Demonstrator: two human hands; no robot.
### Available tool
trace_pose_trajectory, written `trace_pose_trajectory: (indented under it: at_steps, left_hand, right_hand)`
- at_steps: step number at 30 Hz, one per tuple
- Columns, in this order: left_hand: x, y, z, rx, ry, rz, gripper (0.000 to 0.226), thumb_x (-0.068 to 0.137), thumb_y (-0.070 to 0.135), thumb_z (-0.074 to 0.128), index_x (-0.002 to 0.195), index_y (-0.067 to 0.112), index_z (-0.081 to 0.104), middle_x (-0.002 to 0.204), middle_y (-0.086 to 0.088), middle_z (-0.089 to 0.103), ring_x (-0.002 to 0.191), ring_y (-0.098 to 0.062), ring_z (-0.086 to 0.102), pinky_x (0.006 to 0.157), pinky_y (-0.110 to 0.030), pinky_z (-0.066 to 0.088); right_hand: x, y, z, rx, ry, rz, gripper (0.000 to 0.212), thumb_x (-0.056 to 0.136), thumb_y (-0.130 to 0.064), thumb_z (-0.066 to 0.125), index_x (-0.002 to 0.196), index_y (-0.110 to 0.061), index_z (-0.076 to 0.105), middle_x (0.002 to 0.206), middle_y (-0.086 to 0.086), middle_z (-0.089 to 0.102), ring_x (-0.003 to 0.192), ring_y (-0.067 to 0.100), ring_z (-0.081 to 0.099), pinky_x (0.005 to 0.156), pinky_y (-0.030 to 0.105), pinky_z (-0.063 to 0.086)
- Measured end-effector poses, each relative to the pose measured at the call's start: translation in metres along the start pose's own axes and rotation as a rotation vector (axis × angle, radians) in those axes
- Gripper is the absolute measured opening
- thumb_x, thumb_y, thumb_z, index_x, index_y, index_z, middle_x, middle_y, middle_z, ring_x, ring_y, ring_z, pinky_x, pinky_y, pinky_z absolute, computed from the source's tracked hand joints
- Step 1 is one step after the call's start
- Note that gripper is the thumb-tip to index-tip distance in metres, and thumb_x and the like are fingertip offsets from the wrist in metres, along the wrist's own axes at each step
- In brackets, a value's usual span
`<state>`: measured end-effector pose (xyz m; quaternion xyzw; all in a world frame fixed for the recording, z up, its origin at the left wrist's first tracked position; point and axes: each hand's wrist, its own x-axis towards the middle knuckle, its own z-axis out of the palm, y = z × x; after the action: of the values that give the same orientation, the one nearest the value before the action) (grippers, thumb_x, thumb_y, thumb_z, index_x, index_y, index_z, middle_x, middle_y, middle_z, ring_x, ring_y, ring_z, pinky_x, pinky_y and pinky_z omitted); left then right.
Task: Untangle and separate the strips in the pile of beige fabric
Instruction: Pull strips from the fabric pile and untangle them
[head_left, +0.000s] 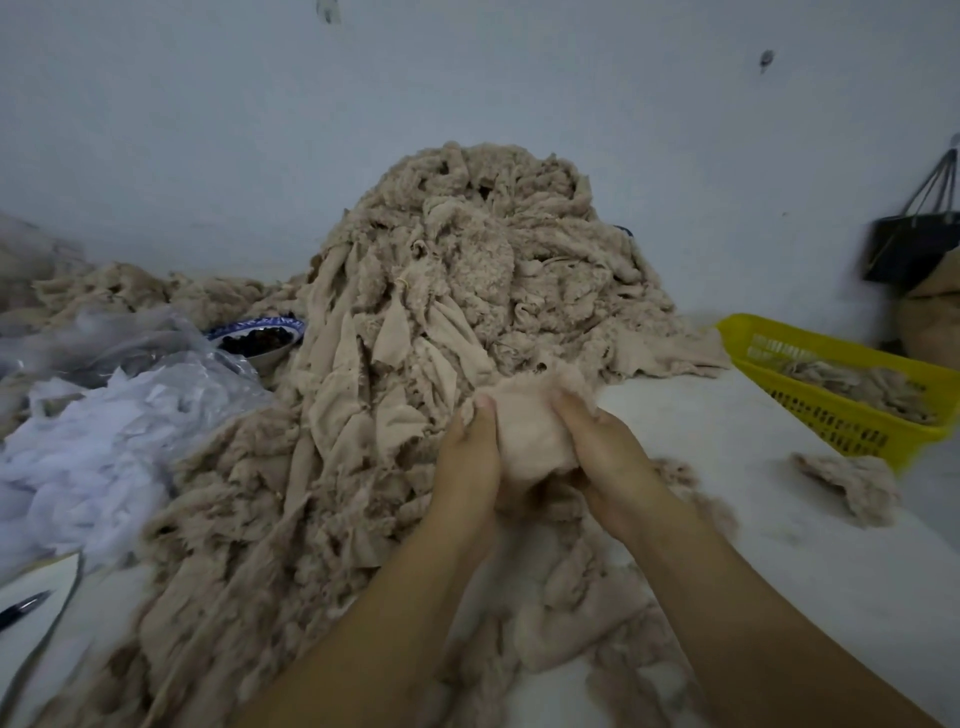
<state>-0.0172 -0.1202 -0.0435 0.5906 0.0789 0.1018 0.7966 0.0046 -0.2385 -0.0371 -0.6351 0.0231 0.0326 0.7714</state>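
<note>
Left hand (467, 467), right hand (608, 457) around strip (530, 431)

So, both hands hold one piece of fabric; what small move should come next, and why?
Probably pull it gently toward the body: the left hand and right hand both grip one beige piece whose far edge runs into the pile.

We're seeing dim, flat, bluish light with hardly any shadows. Right edge smears the yellow basket (821, 415) and black bag (906, 249); corners bend.
</note>
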Motion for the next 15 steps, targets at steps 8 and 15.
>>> trace_pose_trajectory:
  at_steps: [8, 15]
  left_hand:
    - [0.0, 0.009, -0.003, -0.035, -0.015, -0.089, 0.033, 0.096, 0.054, 0.053, 0.097, 0.025, 0.069, 0.084, -0.001, 0.077, 0.077, -0.022, 0.075, 0.066, -0.041, 0.062]
    - [-0.006, 0.014, -0.017, 0.482, -0.332, 0.01, 0.036, 0.089, 0.043, 0.07, 0.092, 0.008, 0.075, 0.081, -0.006, 0.077, 0.079, -0.023, 0.073, 0.067, -0.028, 0.059]
  right_hand:
    - [0.006, -0.013, -0.006, -0.033, 0.004, -0.005, 0.035, 0.096, -0.048, 0.054, 0.106, -0.019, 0.07, 0.082, -0.007, 0.075, 0.07, 0.005, 0.07, 0.059, 0.025, 0.051]
    - [0.01, -0.018, -0.002, -0.122, -0.185, -0.038, 0.047, 0.094, -0.063, 0.048, 0.119, -0.029, 0.07, 0.113, -0.006, 0.074, 0.106, 0.007, 0.067, 0.09, 0.03, 0.053]
